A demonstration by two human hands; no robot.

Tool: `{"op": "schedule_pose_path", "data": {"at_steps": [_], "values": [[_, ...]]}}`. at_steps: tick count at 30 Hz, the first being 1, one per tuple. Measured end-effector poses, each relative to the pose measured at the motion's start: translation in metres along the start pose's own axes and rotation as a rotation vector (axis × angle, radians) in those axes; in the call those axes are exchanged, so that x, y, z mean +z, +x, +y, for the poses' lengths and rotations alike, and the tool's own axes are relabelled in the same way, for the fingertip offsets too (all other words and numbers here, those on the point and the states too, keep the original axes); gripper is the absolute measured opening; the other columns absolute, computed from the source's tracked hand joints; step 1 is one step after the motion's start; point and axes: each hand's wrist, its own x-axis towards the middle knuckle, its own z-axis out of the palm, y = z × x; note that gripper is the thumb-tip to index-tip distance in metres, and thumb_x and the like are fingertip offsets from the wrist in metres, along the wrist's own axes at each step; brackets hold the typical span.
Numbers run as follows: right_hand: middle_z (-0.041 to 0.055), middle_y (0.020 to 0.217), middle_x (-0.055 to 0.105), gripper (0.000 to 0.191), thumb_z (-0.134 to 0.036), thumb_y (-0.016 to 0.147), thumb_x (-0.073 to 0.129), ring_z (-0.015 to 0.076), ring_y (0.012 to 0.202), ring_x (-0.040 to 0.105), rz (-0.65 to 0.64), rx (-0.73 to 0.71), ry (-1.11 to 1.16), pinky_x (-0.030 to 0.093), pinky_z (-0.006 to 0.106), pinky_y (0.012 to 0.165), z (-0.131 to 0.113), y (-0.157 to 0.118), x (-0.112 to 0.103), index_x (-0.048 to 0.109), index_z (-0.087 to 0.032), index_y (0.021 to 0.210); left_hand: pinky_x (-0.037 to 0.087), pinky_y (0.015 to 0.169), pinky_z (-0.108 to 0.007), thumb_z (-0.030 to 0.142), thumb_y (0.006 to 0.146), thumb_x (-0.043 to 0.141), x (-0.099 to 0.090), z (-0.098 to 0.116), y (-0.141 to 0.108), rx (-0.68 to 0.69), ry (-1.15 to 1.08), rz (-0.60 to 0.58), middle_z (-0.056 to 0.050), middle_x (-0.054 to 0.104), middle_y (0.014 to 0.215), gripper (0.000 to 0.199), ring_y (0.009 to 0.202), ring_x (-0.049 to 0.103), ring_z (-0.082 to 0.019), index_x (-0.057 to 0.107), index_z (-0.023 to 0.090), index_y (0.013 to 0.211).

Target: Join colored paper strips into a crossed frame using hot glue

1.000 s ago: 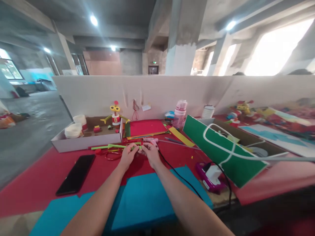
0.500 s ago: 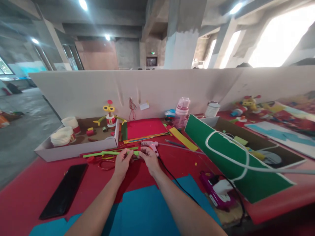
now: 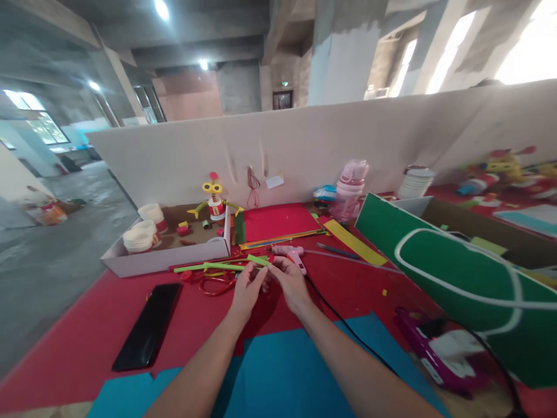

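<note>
Just in front of the pink glue gun [image 3: 288, 252], the left hand [image 3: 249, 285] and right hand [image 3: 289, 280] pinch a light green paper strip [image 3: 259, 260] between thumbs and fingertips. Left of the glue gun lie red-handled scissors [image 3: 214, 285] and, farther left and nearer the person, a black phone [image 3: 148, 326].

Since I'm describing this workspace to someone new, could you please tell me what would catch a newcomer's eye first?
Probably the small yellow-headed figure with outstretched arms, standing at the shallow box beyond the hands. Next would come the big green panel on the right, with a white cable looping across it. Nearer the middle, the left hand and right hand meet at a light green strip above the red tabletop.
</note>
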Motion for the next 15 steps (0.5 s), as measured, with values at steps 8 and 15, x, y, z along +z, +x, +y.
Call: {"op": "schedule_pose_path", "data": {"at_steps": [8, 15], "values": [[-0.0005, 0.069, 0.064, 0.033, -0.036, 0.057, 0.079, 0.0140, 0.060, 0.058, 0.019, 0.024, -0.079, 0.048, 0.027, 0.060, 0.0003, -0.0014, -0.0008, 0.061, -0.018, 0.079, 0.038, 0.047, -0.021, 0.044, 0.070, 0.068, -0.0067, -0.0062, 0.0036, -0.022, -0.051, 0.014, 0.002, 0.057, 0.059, 0.031, 0.049, 0.048, -0.009, 0.059, 0.016, 0.079], [-0.0011, 0.066, 0.064, 0.029, -0.034, 0.057, 0.079, 0.0124, 0.058, 0.059, -0.021, 0.055, -0.057, 0.049, 0.027, 0.063, -0.0045, -0.0048, 0.0008, 0.063, -0.018, 0.075, 0.038, 0.047, -0.021, 0.041, 0.071, 0.067, -0.0077, -0.0036, 0.0024, -0.027, -0.041, 0.048, 0.002, 0.058, 0.059, 0.028, 0.048, 0.048, -0.009, 0.063, 0.017, 0.085]]}}
